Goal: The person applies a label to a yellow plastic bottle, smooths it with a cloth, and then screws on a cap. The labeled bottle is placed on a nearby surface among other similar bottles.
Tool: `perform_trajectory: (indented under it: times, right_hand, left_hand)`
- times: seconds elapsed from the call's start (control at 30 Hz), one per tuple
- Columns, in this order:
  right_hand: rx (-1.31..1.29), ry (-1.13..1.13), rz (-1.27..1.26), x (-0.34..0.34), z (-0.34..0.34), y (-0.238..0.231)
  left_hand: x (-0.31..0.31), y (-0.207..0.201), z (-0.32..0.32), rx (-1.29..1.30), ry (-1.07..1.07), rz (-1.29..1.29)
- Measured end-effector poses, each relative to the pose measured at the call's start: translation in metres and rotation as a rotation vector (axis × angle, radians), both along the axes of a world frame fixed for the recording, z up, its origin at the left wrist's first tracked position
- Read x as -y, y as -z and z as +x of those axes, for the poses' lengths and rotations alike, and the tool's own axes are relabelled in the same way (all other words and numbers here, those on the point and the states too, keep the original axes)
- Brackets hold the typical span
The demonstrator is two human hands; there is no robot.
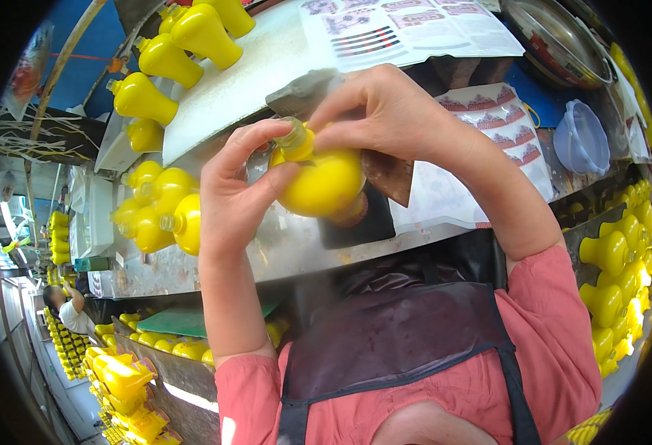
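Observation:
A glossy yellow bottle (324, 184) with a clear threaded neck lies on a dark stand (355, 222) at the table's front edge, its neck tilted up and to the left. My left hand (240, 178) grips it by the neck, with thumb and forefinger on either side. Just right of the neck, my right hand (378, 111) has thumb and fingertips pinched together against the bottle's shoulder. What sits between those fingertips, if anything, is too small to see. Behind my right wrist a brown pointed plate (391, 176) sticks out beside the bottle.
Several yellow bottles (166, 196) stand left on the metal table, others (192, 37) along a white board (214, 96). Printed label sheets (415, 30) lie at the back, more (496, 122) at right near a translucent basket (581, 137). Bottles fill bins (615, 282). A person (70, 308) is far left.

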State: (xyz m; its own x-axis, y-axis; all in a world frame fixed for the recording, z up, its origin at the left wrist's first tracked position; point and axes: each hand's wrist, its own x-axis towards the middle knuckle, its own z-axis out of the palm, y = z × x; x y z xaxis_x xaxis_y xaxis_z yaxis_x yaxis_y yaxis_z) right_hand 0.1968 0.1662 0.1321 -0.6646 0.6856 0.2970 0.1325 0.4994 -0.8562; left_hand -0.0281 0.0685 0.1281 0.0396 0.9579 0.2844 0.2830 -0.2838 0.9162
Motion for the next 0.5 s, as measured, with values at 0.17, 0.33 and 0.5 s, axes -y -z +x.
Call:
perform_trajectory:
  times: [0.17,0.33,0.5]
  right_hand:
    - [-0.023,0.003,0.034,-0.002,-0.003,0.003]
    - [-0.059,0.041,0.052,0.003,-0.004,0.009]
    - [-0.074,0.056,0.051,0.007,-0.004,0.013]
  left_hand:
    - [-0.002,0.001,-0.001,-0.018,-0.011,0.022]
    - [-0.002,0.004,-0.001,-0.011,-0.022,0.042]
    - [0.000,0.001,0.004,-0.015,-0.047,0.035]
